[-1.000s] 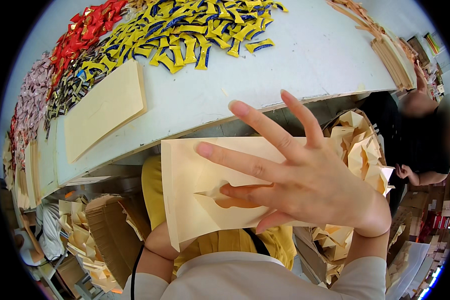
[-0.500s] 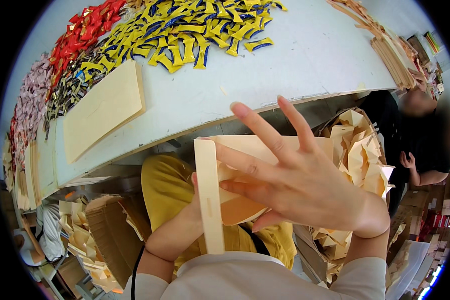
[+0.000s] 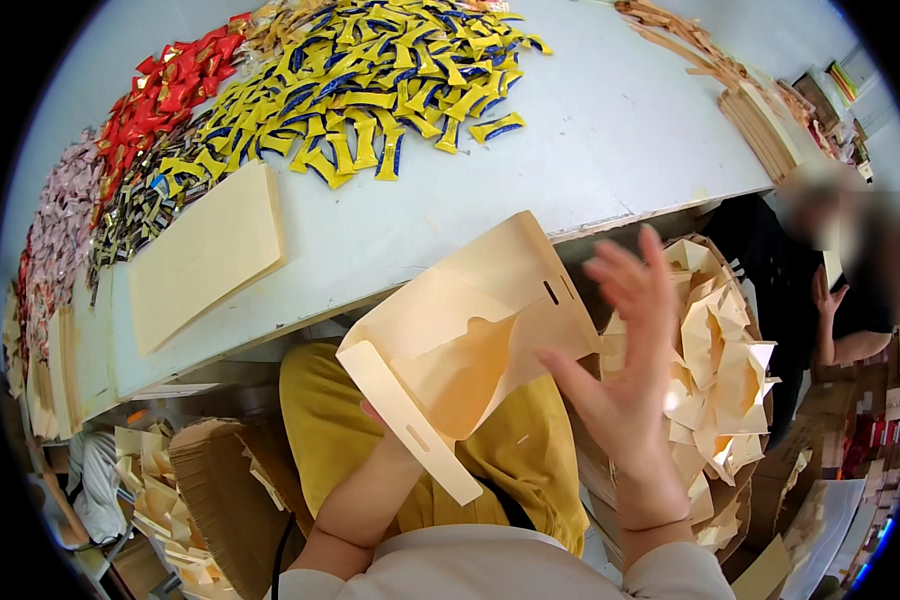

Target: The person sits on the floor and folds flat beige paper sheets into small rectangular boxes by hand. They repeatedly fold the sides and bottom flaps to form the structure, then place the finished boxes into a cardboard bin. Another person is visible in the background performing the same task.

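Over my lap, a cream card box (image 3: 475,300) is held tilted, partly folded, its hollow inside facing up. A long slotted flap (image 3: 420,430) runs along its near-left edge, and a slit shows in the panel at its right. My left hand (image 3: 395,448) grips the box from below behind that flap; most of its fingers are hidden. Just off the box's right side, my right hand (image 3: 625,370) is raised with thumb and fingers apart, slightly blurred, holding nothing.
Heaps of yellow-and-blue (image 3: 370,110), red (image 3: 170,90) and pink (image 3: 65,200) wrapped sweets cover the white table (image 3: 610,120). Flat card sheets (image 3: 210,255) lie at its near left. Cartons of folded card boxes (image 3: 715,370) flank my legs. Another person (image 3: 750,230) sits at right.
My right hand has drawn back from inside the box to its right side. The box has turned, its inside now showing more fully. My left hand still grips it.
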Demonstrator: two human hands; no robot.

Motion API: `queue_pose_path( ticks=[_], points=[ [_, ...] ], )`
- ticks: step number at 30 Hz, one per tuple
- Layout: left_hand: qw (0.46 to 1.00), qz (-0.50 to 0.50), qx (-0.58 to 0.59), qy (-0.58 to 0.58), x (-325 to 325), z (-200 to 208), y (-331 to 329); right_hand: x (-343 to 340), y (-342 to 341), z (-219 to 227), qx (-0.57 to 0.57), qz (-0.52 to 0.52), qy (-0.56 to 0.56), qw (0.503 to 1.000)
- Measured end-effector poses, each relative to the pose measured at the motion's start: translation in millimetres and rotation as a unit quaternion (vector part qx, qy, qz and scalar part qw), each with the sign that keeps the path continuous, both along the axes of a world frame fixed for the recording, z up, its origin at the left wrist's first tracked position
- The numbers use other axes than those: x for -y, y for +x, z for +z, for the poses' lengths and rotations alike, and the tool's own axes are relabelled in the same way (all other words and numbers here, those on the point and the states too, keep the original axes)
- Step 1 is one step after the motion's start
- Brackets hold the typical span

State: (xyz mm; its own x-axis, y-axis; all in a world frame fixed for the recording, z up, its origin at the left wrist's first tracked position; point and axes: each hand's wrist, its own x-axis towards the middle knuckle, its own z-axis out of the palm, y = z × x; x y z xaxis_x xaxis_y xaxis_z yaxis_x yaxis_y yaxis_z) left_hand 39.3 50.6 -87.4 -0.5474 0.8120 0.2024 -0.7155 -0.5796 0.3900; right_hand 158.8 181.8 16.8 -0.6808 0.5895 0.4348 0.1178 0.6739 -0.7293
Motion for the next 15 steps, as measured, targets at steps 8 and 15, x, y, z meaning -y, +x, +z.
queue_pose_path(
  ticks=[8,15],
  points=[
    [0.999,0.016,-0.027,-0.015,-8.3,3.1,2.8,12.5,-33.0,2.0,0.115,0.015,-0.119,0.986],
    [0.999,0.021,-0.029,-0.015,-15.3,3.0,4.1,10.6,-40.0,-10.0,0.14,0.003,-0.032,0.99]
  ],
)
